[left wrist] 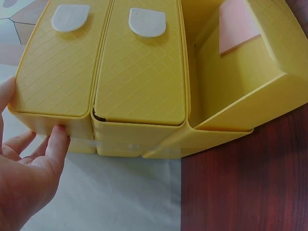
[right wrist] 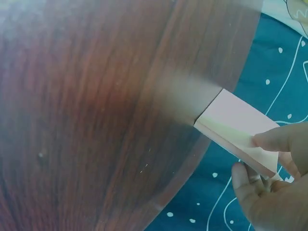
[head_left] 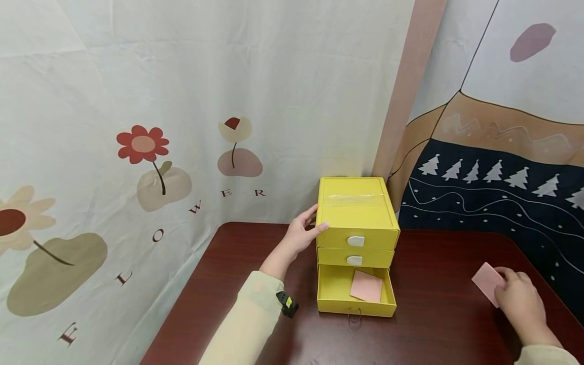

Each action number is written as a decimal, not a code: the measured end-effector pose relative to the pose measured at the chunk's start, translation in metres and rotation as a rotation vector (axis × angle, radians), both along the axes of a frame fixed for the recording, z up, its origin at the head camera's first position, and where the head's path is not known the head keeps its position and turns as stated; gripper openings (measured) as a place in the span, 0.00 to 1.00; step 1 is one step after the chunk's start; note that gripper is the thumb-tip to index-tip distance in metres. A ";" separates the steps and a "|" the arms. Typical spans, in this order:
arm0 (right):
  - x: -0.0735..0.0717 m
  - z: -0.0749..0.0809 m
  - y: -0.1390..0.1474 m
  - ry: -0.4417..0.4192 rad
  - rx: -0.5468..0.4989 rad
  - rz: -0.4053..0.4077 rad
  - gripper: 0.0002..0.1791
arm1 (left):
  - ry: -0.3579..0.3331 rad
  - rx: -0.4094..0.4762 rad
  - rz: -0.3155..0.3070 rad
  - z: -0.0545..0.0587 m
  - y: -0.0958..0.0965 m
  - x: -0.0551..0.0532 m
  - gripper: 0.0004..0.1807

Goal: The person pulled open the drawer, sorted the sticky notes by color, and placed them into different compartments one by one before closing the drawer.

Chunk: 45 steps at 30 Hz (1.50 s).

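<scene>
A yellow three-drawer storage box [head_left: 358, 205] stands on the table, its bottom drawer [head_left: 333, 284] pulled out. Inside that drawer lies a pink notepad [head_left: 366, 286], also visible in the left wrist view. My left hand [head_left: 304, 230] rests against the box's upper left side, fingers extended and thumb near the front edge. In the left wrist view, the left hand's fingertips [left wrist: 58, 131] touch the side wall by the top drawer. Off to the right, my right hand [head_left: 520, 299] pinches a second pink notepad [right wrist: 238, 127] by one end, thumb on its face, raised above the table.
The dark red wooden table [head_left: 438, 284] has a curved right edge. Behind it hang a white flower-print curtain [head_left: 283, 101] and a dark cloth with white trees [head_left: 493, 197]. White tabs [head_left: 356, 241] mark the upper two drawers, and a thin loop [head_left: 354, 319] hangs before the lowest.
</scene>
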State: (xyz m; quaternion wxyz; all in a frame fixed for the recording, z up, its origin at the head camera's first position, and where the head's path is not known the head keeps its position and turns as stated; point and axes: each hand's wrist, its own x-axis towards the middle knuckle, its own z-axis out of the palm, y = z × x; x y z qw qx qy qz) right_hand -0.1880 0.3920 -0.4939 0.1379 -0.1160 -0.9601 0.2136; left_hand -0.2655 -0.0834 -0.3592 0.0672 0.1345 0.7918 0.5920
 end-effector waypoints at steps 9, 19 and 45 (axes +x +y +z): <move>0.001 -0.002 -0.010 0.043 0.049 0.027 0.18 | -0.002 0.009 -0.002 -0.017 -0.001 -0.015 0.39; 0.001 -0.001 -0.030 0.213 0.089 0.064 0.13 | 0.018 0.002 0.035 -0.033 -0.001 -0.025 0.40; 0.004 0.008 -0.070 0.510 0.160 0.216 0.14 | 0.014 0.020 0.026 -0.035 -0.002 -0.025 0.40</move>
